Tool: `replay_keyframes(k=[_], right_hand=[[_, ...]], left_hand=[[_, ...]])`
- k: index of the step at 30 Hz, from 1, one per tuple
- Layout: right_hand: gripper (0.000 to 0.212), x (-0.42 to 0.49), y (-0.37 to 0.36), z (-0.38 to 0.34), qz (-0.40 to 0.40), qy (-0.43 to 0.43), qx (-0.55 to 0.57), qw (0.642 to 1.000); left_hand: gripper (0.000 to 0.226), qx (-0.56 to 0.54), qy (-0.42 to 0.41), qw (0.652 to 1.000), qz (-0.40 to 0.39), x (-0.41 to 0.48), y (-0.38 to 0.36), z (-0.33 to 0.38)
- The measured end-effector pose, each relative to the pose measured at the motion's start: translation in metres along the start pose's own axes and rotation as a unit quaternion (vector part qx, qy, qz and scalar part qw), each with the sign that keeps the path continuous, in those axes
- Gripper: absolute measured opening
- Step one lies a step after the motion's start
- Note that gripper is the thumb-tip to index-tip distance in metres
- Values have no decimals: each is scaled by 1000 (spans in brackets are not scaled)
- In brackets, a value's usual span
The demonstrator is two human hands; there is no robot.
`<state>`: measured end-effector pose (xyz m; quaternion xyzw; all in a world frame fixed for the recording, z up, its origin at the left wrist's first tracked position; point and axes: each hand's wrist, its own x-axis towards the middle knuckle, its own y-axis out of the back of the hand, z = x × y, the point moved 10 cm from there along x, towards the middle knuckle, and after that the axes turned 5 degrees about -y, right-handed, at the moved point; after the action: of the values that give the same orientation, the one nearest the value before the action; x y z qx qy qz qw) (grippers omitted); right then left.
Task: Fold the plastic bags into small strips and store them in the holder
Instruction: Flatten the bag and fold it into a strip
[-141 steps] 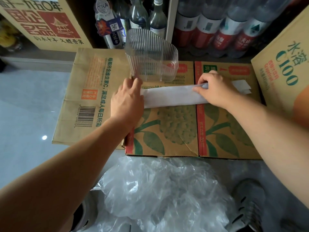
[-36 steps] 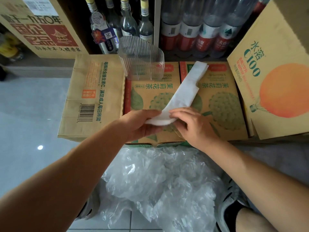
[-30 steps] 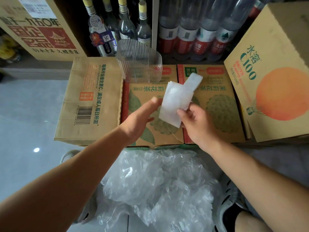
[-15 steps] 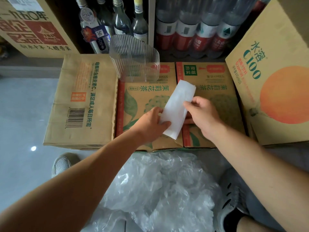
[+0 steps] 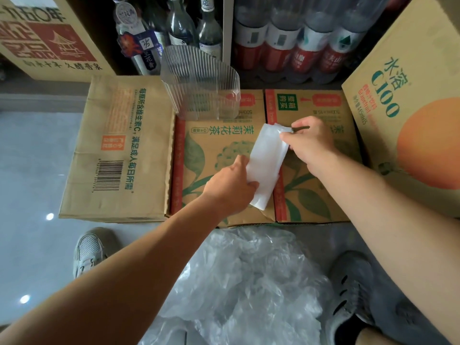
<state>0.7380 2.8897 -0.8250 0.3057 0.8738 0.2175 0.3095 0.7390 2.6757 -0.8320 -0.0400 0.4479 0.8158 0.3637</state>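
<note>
A white plastic bag folded into a short strip (image 5: 265,165) lies at a slant on the green-printed cardboard box (image 5: 214,145). My left hand (image 5: 230,186) pinches its lower left edge. My right hand (image 5: 310,145) pinches its upper right corner. The clear ribbed plastic holder (image 5: 199,83) stands upright at the back of the box, above and left of the strip; nothing shows inside it. A heap of loose clear plastic bags (image 5: 244,282) sits on the floor below my arms.
A plain brown carton (image 5: 117,150) adjoins on the left, an orange-printed carton (image 5: 418,115) leans at the right. Glass bottles (image 5: 174,28) and red-labelled water bottles (image 5: 293,38) stand behind the holder. Two grey shoes (image 5: 87,250) (image 5: 353,295) rest on the grey floor.
The long strip was lifted and folded over into a shorter one. Over the last half second it came down onto the box, and my right hand shifted up to its top corner.
</note>
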Motion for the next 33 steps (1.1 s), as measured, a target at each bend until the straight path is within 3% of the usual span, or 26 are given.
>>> replay_keyframes(k=[10, 14, 17, 21, 23, 28, 31, 33], right_hand=[[16, 4, 3, -7, 37, 71, -122, 989], [6, 3, -1, -10, 41, 105, -164, 980], [5, 3, -3, -12, 39, 115, -182, 976], [5, 1, -2, -14, 46, 127, -187, 973], [5, 0, -1, -13, 45, 132, -183, 973], [16, -5, 1, -13, 48, 149, -191, 969], [36, -40, -16, -34, 70, 317, -287, 901], [44, -62, -46, -30, -21, 390, -342, 854]], left_hand=[[37, -81, 10, 990, 114, -17, 20, -11], [35, -24, -20, 987, 160, -24, 26, -8], [46, 111, -113, 966, 206, -29, 24, 11], [57, 233, -240, 936, 110, -27, -19, 23], [59, 248, -234, 938, 69, -25, -34, 11], [71, 285, -228, 928, 74, -26, -41, 6], [70, 288, -230, 927, 68, -26, -43, 7], [69, 293, -228, 927, 54, -25, -45, 7]])
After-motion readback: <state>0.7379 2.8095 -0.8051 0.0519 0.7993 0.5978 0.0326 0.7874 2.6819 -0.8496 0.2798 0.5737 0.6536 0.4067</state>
